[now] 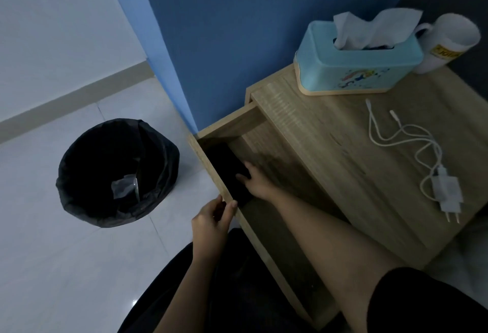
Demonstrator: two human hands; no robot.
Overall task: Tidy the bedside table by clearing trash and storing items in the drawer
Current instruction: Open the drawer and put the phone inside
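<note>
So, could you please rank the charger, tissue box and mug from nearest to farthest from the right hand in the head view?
From the right hand, inside the drawer:
1. Charger, on the tabletop's near right.
2. Tissue box, at the tabletop's back.
3. Mug, back right corner, beside the tissue box.

Flat black phone [232, 174] — inside open wooden drawer [264, 248]

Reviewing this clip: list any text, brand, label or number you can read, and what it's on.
Mug: yellow label with dark lettering, cut off and blurred; only something like "Jo" shows, so I cannot read it for sure.
Tissue box: cartoon picture only, no readable words.
Charger: no legible marking.
Nothing else bears text.
</note>
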